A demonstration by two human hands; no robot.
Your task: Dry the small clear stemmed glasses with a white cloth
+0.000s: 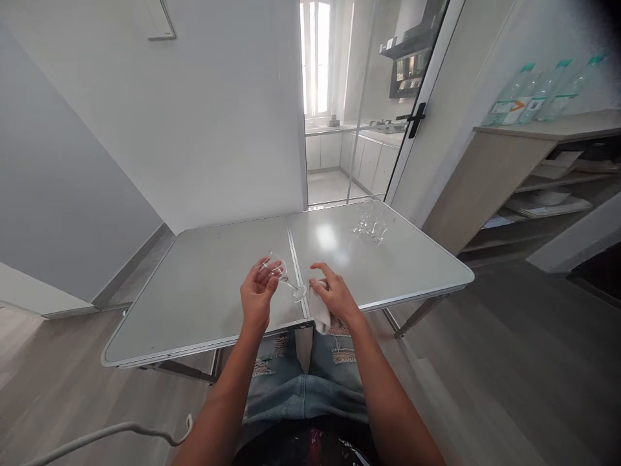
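Now your left hand (257,292) fingers close on a tilted glass (281,272) above the counter (204,285); your right hand (334,294) grips a cloth (319,314), just beside its foot. More glasses (371,223) stand at two o'clock.

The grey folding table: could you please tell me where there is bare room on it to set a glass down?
The left half of the grey folding table is bare. The right half is free between the cluster of clear glasses at the far edge and the near rim. It is crowded at the near centre, where both hands work.

Head-worn view, down over table (204,291).
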